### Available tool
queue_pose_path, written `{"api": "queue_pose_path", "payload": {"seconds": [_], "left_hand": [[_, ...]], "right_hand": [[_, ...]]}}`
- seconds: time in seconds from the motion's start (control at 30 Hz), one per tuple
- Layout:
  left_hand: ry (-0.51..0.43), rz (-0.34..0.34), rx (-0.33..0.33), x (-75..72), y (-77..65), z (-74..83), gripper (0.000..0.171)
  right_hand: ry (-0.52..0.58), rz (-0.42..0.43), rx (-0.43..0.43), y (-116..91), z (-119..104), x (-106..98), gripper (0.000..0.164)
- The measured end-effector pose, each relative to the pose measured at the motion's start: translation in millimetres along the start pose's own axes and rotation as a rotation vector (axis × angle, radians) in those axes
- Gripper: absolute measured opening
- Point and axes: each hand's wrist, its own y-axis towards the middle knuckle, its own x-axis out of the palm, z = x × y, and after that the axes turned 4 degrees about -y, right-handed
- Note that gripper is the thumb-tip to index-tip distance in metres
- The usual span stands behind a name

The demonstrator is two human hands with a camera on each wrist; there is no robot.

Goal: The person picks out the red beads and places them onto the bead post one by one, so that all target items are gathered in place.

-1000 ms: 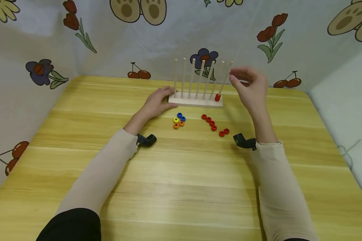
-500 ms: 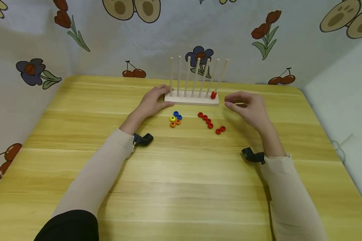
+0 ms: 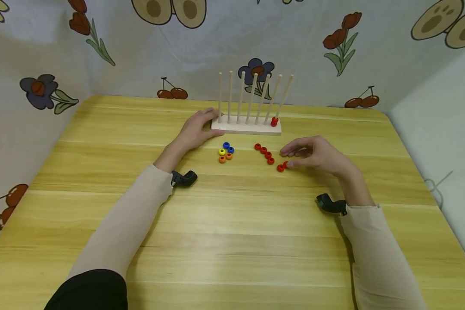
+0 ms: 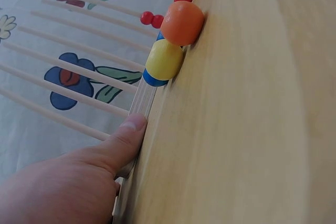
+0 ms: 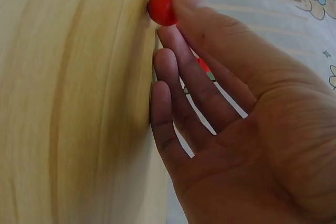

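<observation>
A wooden peg rack point(image 3: 246, 128) with several upright pegs stands toward the back of the table. My left hand point(image 3: 195, 129) holds the left end of its base, the thumb along the front edge. Two red beads point(image 3: 274, 122) are stacked on the rightmost peg. My right hand point(image 3: 321, 156) is low over the table, its thumb touching a red bead point(image 5: 161, 9) in the right wrist view. The fingers are spread and loosely bent, with the index fingertip apart from that bead in the head view. Another red bead point(image 3: 280, 168) lies beside it.
Several red beads point(image 3: 268, 155) lie in a slanting row before the rack. Left of them sit blue beads point(image 3: 226, 145), a yellow bead point(image 3: 222, 152) and orange beads point(image 3: 222, 159) in a cluster. A patterned cloth point(image 3: 302, 51) hangs behind the table point(image 3: 232, 241).
My right hand has come down from beside the top of the rightmost peg to the loose red beads near the table's middle. My left hand stays on the rack.
</observation>
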Motion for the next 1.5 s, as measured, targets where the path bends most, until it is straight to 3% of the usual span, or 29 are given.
{"api": "queue_pose_path", "payload": {"seconds": [0.2, 0.53, 0.8, 1.07, 1.27, 1.5], "left_hand": [[0.012, -0.002, -0.005, -0.9, 0.2, 0.5, 0.073], [0.007, -0.002, 0.009, -1.1, 0.5, 2.3, 0.071], [0.005, -0.002, 0.009, -2.0, 0.8, 3.2, 0.071], [-0.003, -0.004, 0.007, -1.1, -0.4, 3.6, 0.07], [-0.007, -0.003, 0.001, -1.0, -0.6, 3.8, 0.069], [-0.006, -0.005, -0.007, -1.9, -0.9, 2.1, 0.07]], "right_hand": [[0.016, -0.028, -0.005, 1.5, -0.1, 1.1, 0.033], [-0.026, 0.04, 0.016, 3.6, -2.2, 8.1, 0.025], [-0.038, 0.2, 0.045, 1.8, -3.6, 8.0, 0.029], [0.022, 0.35, 0.006, 2.2, -6.8, 7.4, 0.031], [0.052, 0.481, -0.009, -1.4, -31.2, 2.3, 0.031], [0.075, 0.573, -0.036, 5.6, -55.7, -5.7, 0.029]]}}
